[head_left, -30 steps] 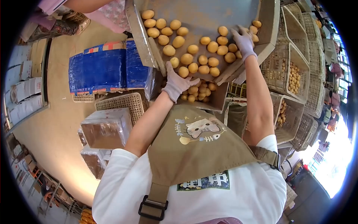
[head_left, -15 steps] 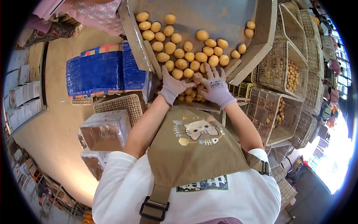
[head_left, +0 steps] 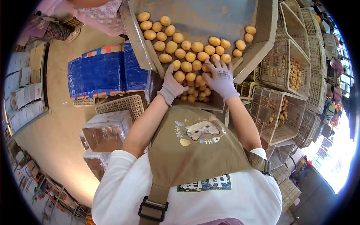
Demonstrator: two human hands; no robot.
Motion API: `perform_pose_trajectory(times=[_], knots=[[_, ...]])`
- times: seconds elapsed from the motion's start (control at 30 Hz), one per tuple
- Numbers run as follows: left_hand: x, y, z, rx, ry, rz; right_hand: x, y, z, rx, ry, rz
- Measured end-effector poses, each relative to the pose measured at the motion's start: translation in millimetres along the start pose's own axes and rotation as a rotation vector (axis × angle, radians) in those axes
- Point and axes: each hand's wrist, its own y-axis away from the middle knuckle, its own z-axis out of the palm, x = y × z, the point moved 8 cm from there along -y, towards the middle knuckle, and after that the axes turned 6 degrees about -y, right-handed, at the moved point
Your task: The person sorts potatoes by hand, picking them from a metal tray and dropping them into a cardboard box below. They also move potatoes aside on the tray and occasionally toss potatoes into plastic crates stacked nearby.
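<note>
L hand (head_left: pixel 170 86), R hand (head_left: pixel 222 78) at tray (head_left: pixel 210 15) near edge, gloved fingers splayed wide on yellow fruit (head_left: pixel 186 66). Box (head_left: pixel 216 101) just below.

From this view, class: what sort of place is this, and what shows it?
Probably a fruit sorting shed: yellow fruit in a wide trough, stacked plastic baskets beside it, wrapped cartons nearby.

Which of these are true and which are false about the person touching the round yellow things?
1. The left hand and right hand both wear gloves. True.
2. The fruits on the tray are red. False: they are yellow.
3. The apron shows a cat. True.
4. The baskets on the right are all empty. False: some hold fruits.
</note>
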Motion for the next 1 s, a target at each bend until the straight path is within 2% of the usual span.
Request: perform_pose_trajectory(times=[0.03, 0.07, 0.17, 0.23, 0.27, 0.3, 0.37, 0.4, 0.43, 0.47, 0.5, 0.53, 0.57, 0.6, 0.63, 0.7, 0.8, 0.83, 0.87, 0.9, 0.93, 1.0], knots=[[16.4, 1.0, -0.6, -0.068, -0.418, 0.226, -0.3, -8.0, 2.6, -0.096, -0.035, 0.027], [24.1, 2.5, -0.2, -0.137, -0.836, 0.453, 13.7, -18.0, 7.0, -0.288, -0.131, 0.204], [10.9, -23.4, -28.3, -0.173, -0.634, 0.399, 10.7, -22.4, -16.0, 0.119, 0.089, 0.13], [-5.4, -6.0, -11.6, -0.051, -0.111, 0.048, 10.2, -22.3, 6.5, -0.13, 0.007, 0.083], [-9.3, -15.9, -15.0, -0.178, -0.062, -0.003, 35.5, -31.1, 17.0, -0.143, -0.204, 0.1], [-6.5, -7.4, -8.1, -0.145, -0.021, -0.005, 58.3, -39.2, 27.1, -0.158, -0.413, 0.117], [1.2, 19.1, 15.2, -0.079, 0.061, -0.01, 36.9, -38.8, -11.8, -0.002, -0.248, 0.227], [3.1, -3.4, 5.8, -0.251, 0.0, 0.115, 27.2, -40.7, -7.9, -0.019, -0.159, 0.228], [2.8, 1.9, 9.2, -0.244, 0.045, 0.09, 15.1, -41.3, -5.0, -0.036, -0.072, 0.234], [2.1, 6.5, 14.3, -0.24, 0.09, 0.065, -4.1, -39.0, 0.3, -0.114, 0.014, 0.163], [3.1, 11.2, 25.4, -0.239, 0.137, 0.042, -15.3, -42.5, 8.7, -0.084, -0.152, 0.0], [0.0, 11.5, 22.5, -0.034, 0.177, 0.007, -35.5, -47.9, 6.4, -0.012, -0.307, -0.111], [0.2, 5.6, 29.8, -0.209, 0.184, 0.014, -52.2, -56.4, 12.1, -0.059, -0.469, -0.166], [-1.1, -1.8, 28.5, -0.379, 0.187, 0.018, -82.7, -61.0, 3.1, -0.094, -0.445, -0.255], [-0.7, -1.2, 31.3, -0.55, 0.187, 0.021, -107.8, -62.4, 0.7, 0.112, -0.304, -0.402], [2.2, 3.7, 24.1, -0.487, 0.14, 0.037, -133.6, -75.9, 22.6, 0.147, -0.048, -0.48], [3.9, -1.5, 15.3, -0.355, -0.024, 0.097, -101.8, -108.5, 31.9, -0.12, 0.168, -0.33], [3.7, -1.2, 16.0, -0.365, 0.003, 0.086, -92.5, -114.9, 2.4, 0.033, 0.266, -0.283], [3.5, 1.8, 15.9, -0.372, 0.036, 0.076, -46.9, -137.5, 12.0, 0.111, 0.19, -0.166], [2.2, 5.6, 14.7, -0.378, 0.071, 0.067, -19.8, -143.7, -19.1, 0.189, 0.265, -0.112], [1.2, 7.9, 14.5, -0.385, 0.104, 0.061, 23.2, -150.6, -44.7, 0.382, 0.184, -0.097], [2.1, 9.0, 19.4, -0.403, 0.146, 0.08, 122.8, -163.7, -76.9, 0.493, 0.277, 0.114]])
